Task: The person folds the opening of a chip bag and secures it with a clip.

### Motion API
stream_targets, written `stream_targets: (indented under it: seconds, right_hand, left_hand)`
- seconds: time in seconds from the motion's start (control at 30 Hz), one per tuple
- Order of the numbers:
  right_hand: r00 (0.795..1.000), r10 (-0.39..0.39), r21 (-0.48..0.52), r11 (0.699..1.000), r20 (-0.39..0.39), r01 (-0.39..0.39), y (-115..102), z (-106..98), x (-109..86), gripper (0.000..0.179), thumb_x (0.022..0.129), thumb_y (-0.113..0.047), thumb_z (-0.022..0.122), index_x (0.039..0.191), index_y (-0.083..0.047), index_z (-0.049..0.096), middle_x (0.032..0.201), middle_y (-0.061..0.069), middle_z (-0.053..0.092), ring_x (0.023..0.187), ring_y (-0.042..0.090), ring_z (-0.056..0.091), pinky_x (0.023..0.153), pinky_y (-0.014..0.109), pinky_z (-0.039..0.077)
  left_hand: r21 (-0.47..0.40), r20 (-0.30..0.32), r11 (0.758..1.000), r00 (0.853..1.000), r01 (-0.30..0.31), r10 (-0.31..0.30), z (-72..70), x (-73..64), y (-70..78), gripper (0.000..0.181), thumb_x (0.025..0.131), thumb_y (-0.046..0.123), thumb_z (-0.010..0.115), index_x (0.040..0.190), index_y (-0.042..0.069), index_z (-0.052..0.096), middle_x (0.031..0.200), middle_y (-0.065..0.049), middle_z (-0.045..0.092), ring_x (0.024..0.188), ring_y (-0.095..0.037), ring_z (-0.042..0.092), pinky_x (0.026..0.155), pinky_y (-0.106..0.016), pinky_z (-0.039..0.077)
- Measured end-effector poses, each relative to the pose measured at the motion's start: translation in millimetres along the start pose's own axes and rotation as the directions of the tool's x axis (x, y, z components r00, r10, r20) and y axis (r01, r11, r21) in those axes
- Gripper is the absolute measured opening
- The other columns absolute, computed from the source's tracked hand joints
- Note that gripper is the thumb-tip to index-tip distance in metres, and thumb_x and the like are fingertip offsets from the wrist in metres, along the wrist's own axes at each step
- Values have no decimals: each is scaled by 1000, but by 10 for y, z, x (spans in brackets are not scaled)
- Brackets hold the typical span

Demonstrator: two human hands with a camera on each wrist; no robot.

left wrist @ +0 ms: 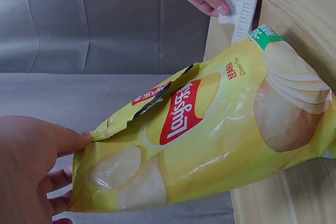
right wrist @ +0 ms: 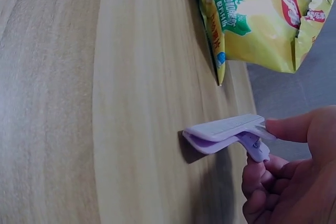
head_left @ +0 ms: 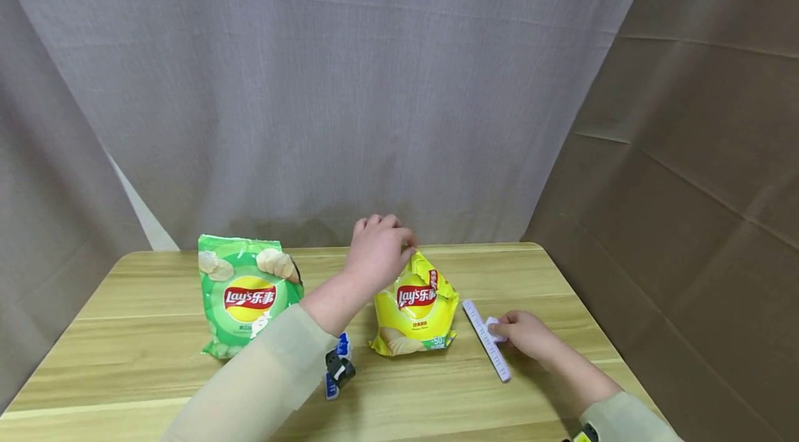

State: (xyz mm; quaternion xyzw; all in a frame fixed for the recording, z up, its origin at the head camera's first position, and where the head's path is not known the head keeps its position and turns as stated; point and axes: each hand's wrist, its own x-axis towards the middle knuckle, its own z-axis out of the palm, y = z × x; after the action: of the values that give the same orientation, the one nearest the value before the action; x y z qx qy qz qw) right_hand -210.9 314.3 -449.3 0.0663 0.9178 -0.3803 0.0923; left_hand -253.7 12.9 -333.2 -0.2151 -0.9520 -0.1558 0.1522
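My left hand point(head_left: 382, 248) pinches the top edge of a yellow Lay's potato chip bag point(head_left: 415, 320), thumb on one side and fingers on the other in the left wrist view. The bag stands upright on the table, its torn upper front flap folded over and the red logo facing me. To its right, my right hand point(head_left: 530, 334) holds a long lilac bag clip point(head_left: 487, 341) by its handle. The right wrist view shows the thumb on one lever of the clip point(right wrist: 226, 132) and curled fingers at the other, with the long bars low over the wood.
A green Lay's chip bag point(head_left: 250, 265) stands at the left, partly behind my left sleeve point(head_left: 268, 372). A blue and white object point(head_left: 332, 388) lies on the wooden table point(head_left: 125, 359), mostly hidden by my left wrist gear. Grey curtains point(head_left: 374, 81) hang behind and at the sides.
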Motion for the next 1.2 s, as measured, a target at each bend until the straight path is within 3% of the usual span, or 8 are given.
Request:
stream_targets:
  seconds: [0.23,0.43,0.67,0.93,1.2]
  right_hand:
    - [995,-93,-47,995,-34,91,-38,-70,-18,22,94,-20,65,96,3,63,83,8,60,77,22,56,64,32,46]
    - [976,-197,-146,972,-95,182,-56,-127,-15,25,95,-22,65,103,2,65,88,5,64,79,19,56,70,35,48]
    - [928,-318,-200,939,-195,280,-85,-144,-13,32,94,-21,68,115,4,69,109,18,70,100,32,64,88,51,50]
    - [861,-438,-249,891,-259,378,-111,-171,34,26,91,-18,73,110,0,74,98,7,71,81,18,57,70,34,47]
    - [794,-559,-288,822,-239,492,-121,-173,123,25,91,-18,73,111,-4,74,98,1,71,78,14,55,67,30,47]
  left_hand:
    - [-12,1,1000,1000,-3,3,7,5,3,13,96,35,66,104,28,75,108,6,63,107,-20,51,104,-46,34]
    - [3,7,1000,1000,-8,8,24,18,3,14,96,36,65,104,29,74,110,6,63,108,-19,52,104,-46,34]
    - [7,16,1000,1000,-7,7,36,7,5,14,96,36,65,104,29,74,110,6,63,108,-19,52,104,-45,35]
    - [-6,14,1000,1000,-1,1,23,1,15,13,96,35,66,103,28,74,109,6,63,106,-19,52,104,-45,35]
    - [-3,5,1000,1000,-1,1,26,8,17,12,96,34,66,103,28,74,110,6,64,107,-19,53,104,-45,35]
